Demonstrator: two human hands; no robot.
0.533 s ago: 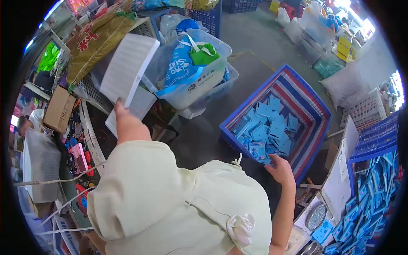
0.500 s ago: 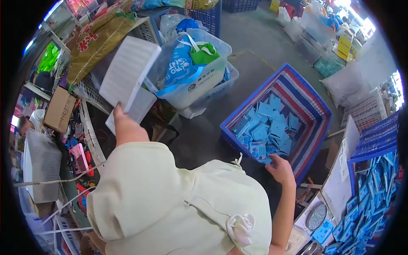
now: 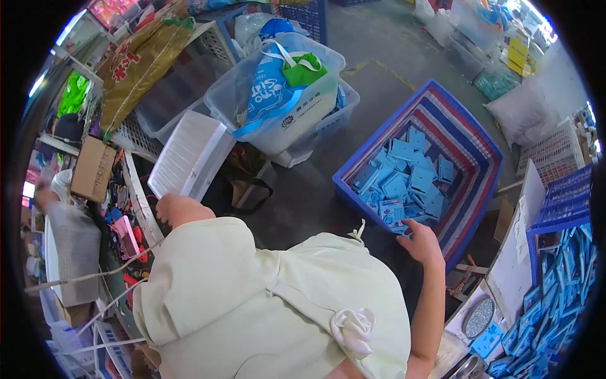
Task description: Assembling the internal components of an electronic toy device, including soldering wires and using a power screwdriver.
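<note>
While left hand (image 3: 180,209) sits at lower end of white tray (image 3: 186,155), left of centre, can't tell if it's clamped. Right hand (image 3: 421,241) curls at lower rim of bin (image 3: 353,197), right of centre, by blue pieces (image 3: 396,185); pinch unclear too. I'd keep tray level, bin hand light.

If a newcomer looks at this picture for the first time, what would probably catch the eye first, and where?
Probably the blue crate right of centre, with its striped lining and loose light-blue pieces inside; the right hand is at its near edge. Next, perhaps, the heap of similar blue pieces at far right, then the white box left of centre, beside the left hand.
</note>
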